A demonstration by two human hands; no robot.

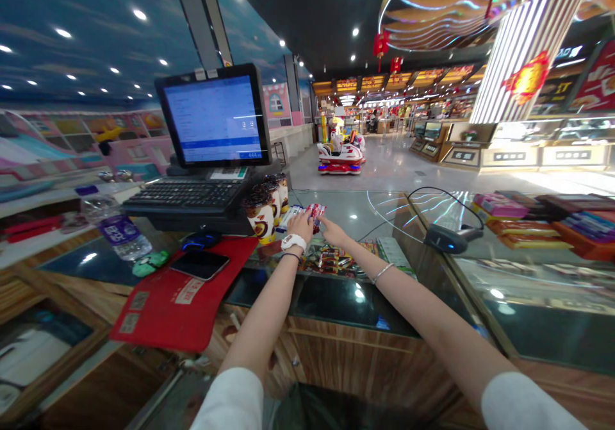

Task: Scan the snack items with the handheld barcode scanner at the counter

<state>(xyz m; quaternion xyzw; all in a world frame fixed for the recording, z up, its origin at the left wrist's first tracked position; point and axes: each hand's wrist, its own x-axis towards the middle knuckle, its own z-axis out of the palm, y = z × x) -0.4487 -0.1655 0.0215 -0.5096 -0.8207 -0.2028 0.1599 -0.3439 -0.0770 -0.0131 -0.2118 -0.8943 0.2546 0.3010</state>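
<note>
My left hand [298, 226], with a white watch and a dark band at the wrist, lies over small snack packets on the glass counter. Its fingers are stretched forward. Under and beside them are a white-and-blue packet [289, 214] and a red-and-white packet [316, 211]. My right hand [333, 232], with a silver bangle on the wrist, reaches in from the right. Its forefinger points at the red-and-white packet's near edge; the other fingers are partly hidden. More small colourful packets [336, 258] show around and below both wrists.
Patterned cups [262, 215] stand left of my hands, before a monitor [216, 119] and keyboard [187, 193]. A phone [200, 264] lies on a red mat [168, 308], near a water bottle [118, 228]. To the right are a corded scanner [449, 238] and stacked boxes [502, 204].
</note>
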